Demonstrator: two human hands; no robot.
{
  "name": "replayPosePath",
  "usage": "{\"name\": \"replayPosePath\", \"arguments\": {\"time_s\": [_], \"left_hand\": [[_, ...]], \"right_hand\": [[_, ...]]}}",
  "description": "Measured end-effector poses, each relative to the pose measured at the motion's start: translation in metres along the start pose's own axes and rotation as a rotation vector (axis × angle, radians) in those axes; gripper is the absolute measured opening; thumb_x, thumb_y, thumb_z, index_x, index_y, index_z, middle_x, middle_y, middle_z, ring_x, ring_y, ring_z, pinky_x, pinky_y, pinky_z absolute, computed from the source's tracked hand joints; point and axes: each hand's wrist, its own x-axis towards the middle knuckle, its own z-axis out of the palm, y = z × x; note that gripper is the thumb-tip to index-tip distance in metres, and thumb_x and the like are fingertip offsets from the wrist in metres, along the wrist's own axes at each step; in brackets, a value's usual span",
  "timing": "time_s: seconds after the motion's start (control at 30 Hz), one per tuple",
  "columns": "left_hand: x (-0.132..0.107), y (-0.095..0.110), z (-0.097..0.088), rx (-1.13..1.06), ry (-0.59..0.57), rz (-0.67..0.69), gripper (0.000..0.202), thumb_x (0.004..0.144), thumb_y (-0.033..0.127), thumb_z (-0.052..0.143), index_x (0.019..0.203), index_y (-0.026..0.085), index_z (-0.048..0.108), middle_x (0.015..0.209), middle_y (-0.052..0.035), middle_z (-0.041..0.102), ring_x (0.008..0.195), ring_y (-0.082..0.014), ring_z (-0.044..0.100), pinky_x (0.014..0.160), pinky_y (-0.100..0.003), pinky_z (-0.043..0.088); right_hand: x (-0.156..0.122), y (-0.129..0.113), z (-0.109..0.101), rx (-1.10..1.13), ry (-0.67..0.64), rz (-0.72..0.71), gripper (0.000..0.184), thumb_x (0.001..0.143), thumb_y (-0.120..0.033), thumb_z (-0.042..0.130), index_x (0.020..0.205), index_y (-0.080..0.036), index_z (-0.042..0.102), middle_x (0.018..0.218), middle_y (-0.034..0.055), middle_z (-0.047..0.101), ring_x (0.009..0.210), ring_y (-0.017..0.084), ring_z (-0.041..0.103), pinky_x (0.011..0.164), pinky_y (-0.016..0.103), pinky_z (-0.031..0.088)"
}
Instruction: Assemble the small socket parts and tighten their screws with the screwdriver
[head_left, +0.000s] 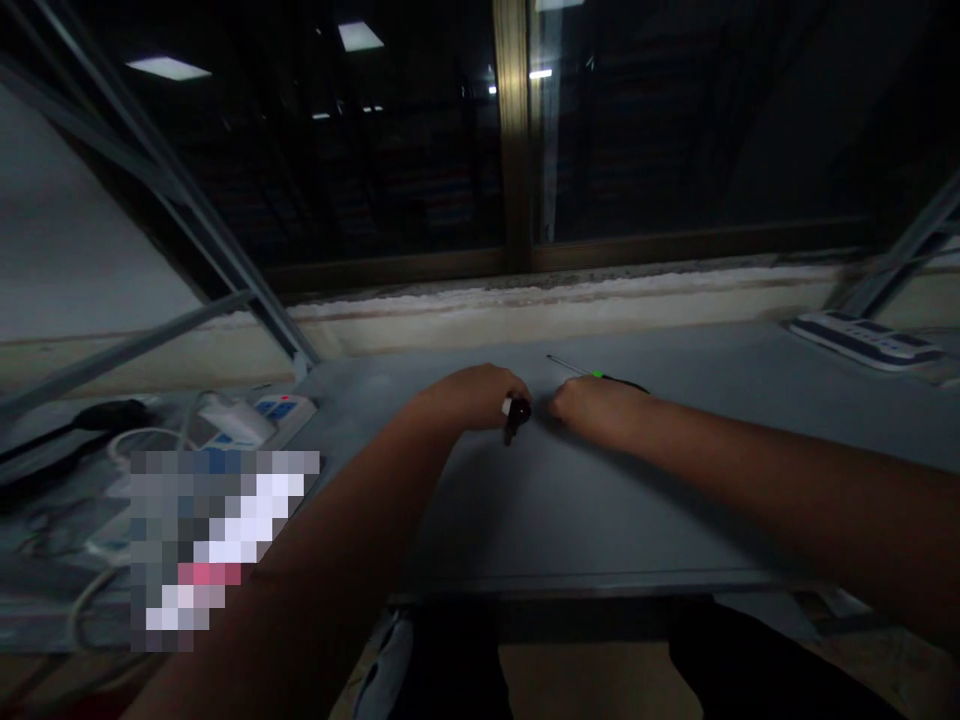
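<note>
Both my arms reach forward over a grey table in dim light. My left hand is closed around a small dark object with a white end, which I cannot name. My right hand is closed in a fist just to its right, almost touching it; what it holds, if anything, is hidden. A thin screwdriver with a green and black handle lies on the table just behind my right hand.
A white power strip with cables lies at the left beside a dark object. Another power strip sits at the far right. A window sill and dark windows run behind the table. Metal frame bars stand at the left.
</note>
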Motion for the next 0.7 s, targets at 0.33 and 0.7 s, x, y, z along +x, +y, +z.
{"name": "replayPosePath", "arguments": {"time_s": [0.33,0.7], "left_hand": [[0.029,-0.015,0.048,-0.258,0.538,-0.163,0.047,0.069,0.044,0.082,0.096,0.019,0.052,0.081,-0.0029,0.067,0.070,-0.0165,0.059,0.061,-0.026,0.039],[0.028,0.000,0.054,-0.304,0.382,0.209,0.038,0.076,0.048,0.080,0.090,0.019,0.060,0.089,-0.0021,0.066,0.083,-0.0173,0.060,0.074,-0.029,0.043]], "right_hand": [[-0.020,0.044,-0.019,0.123,0.094,-0.034,0.010,0.084,-0.027,0.062,0.082,-0.019,0.068,0.070,0.0017,0.066,0.059,0.015,0.059,0.057,0.028,0.043],[-0.018,0.037,-0.017,0.733,0.247,0.089,0.030,0.079,-0.048,0.079,0.087,-0.019,0.070,0.077,-0.0006,0.066,0.065,0.012,0.058,0.063,0.027,0.049]]}}
